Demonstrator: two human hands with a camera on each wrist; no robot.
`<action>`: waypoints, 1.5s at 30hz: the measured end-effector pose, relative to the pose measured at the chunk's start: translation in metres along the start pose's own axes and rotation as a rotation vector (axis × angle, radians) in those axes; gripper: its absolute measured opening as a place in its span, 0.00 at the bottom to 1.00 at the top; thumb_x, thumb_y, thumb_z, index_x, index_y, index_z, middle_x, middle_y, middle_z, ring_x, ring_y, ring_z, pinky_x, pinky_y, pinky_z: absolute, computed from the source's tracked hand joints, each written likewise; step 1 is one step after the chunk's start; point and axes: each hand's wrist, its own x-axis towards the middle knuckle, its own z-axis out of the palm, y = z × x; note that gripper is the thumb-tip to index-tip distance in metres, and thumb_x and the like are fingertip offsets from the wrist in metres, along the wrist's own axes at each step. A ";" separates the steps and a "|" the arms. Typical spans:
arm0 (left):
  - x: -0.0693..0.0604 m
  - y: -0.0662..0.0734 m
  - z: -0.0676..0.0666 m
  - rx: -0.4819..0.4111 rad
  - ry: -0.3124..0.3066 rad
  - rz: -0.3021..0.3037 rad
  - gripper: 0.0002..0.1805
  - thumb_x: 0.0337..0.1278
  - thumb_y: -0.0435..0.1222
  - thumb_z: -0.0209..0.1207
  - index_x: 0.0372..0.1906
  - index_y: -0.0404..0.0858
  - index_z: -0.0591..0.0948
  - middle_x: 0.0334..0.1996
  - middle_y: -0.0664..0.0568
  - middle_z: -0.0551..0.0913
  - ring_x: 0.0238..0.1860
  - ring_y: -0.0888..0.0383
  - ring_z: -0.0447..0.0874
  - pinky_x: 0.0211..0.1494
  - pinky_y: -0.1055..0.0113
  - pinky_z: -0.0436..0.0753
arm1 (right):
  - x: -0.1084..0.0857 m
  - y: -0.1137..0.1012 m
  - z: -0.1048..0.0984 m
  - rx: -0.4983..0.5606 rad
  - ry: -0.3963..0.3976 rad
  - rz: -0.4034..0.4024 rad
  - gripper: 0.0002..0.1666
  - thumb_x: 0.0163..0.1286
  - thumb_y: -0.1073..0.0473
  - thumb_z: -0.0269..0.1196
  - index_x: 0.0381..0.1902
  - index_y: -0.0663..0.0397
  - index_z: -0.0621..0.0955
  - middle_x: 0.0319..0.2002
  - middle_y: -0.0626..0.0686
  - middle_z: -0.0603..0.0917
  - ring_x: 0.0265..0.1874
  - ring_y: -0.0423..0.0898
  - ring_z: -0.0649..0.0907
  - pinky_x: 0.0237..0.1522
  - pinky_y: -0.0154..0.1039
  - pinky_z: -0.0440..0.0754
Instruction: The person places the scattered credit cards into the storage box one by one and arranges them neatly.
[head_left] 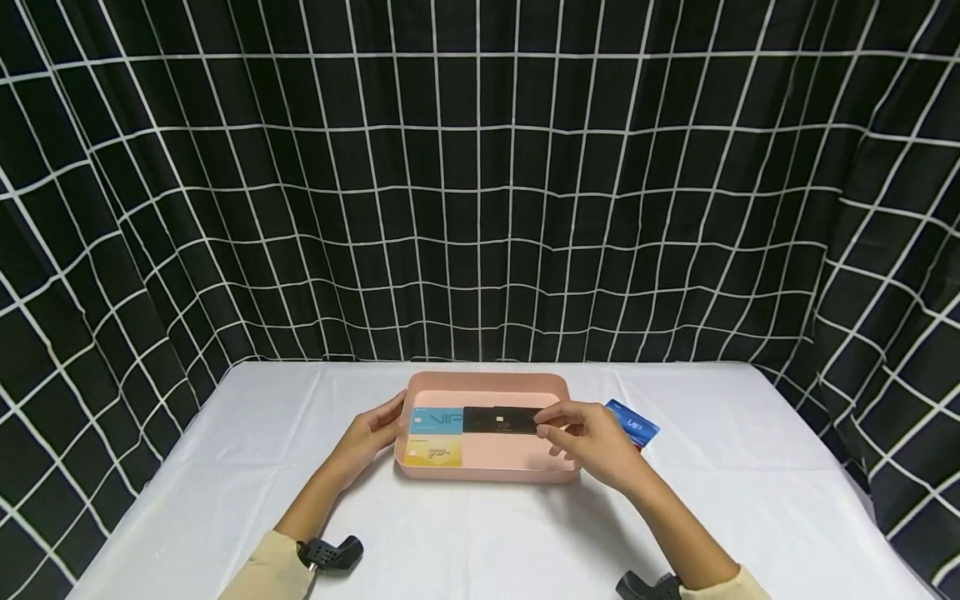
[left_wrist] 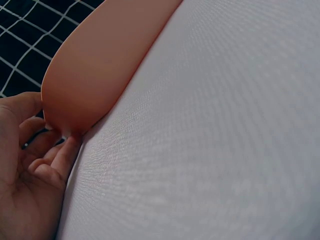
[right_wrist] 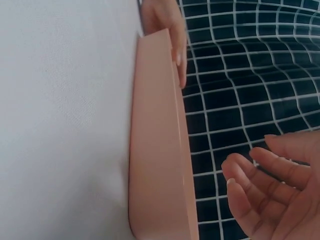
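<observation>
A pink tray [head_left: 487,474] lies on the white table. Inside are a blue card [head_left: 437,421] at upper left, a yellow card [head_left: 433,452] below it, and overlapping black cards [head_left: 480,420] beside the blue one. My left hand [head_left: 369,437] touches the tray's outer left end; in the left wrist view its fingertips rest against the pink wall [left_wrist: 95,65]. Over the tray's right part is my right hand [head_left: 592,440], its fingertips at the black cards' right edge; whether they touch is unclear. The right wrist view shows those fingers loosely bent [right_wrist: 275,185], with nothing visible between them.
Right of the tray, partly behind my right hand, a blue card [head_left: 633,423] lies on the table with a bit of red at its lower edge. A black curtain with a white grid [head_left: 495,208] surrounds the white-covered table [head_left: 450,542].
</observation>
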 end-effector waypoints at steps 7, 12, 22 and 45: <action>-0.001 0.000 -0.002 -0.005 0.000 0.000 0.33 0.74 0.36 0.57 0.79 0.42 0.63 0.76 0.47 0.64 0.76 0.50 0.62 0.71 0.59 0.73 | 0.003 0.006 -0.007 -0.005 0.018 0.018 0.12 0.70 0.61 0.67 0.48 0.61 0.86 0.31 0.53 0.87 0.27 0.49 0.86 0.22 0.38 0.84; -0.001 0.001 -0.002 -0.015 -0.009 -0.009 0.33 0.73 0.37 0.58 0.79 0.42 0.63 0.77 0.47 0.64 0.76 0.50 0.61 0.71 0.57 0.72 | 0.004 0.011 -0.018 -0.035 0.054 0.015 0.12 0.69 0.62 0.68 0.47 0.61 0.86 0.36 0.54 0.89 0.31 0.54 0.88 0.28 0.35 0.83; -0.001 -0.001 -0.001 -0.017 -0.007 -0.010 0.33 0.73 0.38 0.58 0.79 0.42 0.62 0.77 0.48 0.63 0.76 0.50 0.61 0.71 0.57 0.72 | 0.006 0.021 -0.038 -0.119 0.109 0.033 0.13 0.66 0.64 0.70 0.48 0.61 0.87 0.38 0.56 0.89 0.32 0.55 0.87 0.32 0.33 0.84; 0.000 -0.001 -0.002 0.009 0.002 -0.002 0.33 0.74 0.39 0.58 0.78 0.43 0.63 0.76 0.48 0.64 0.76 0.50 0.61 0.72 0.55 0.71 | 0.009 0.056 -0.067 -0.135 0.112 0.121 0.16 0.66 0.62 0.70 0.50 0.64 0.85 0.41 0.59 0.89 0.34 0.52 0.87 0.31 0.39 0.86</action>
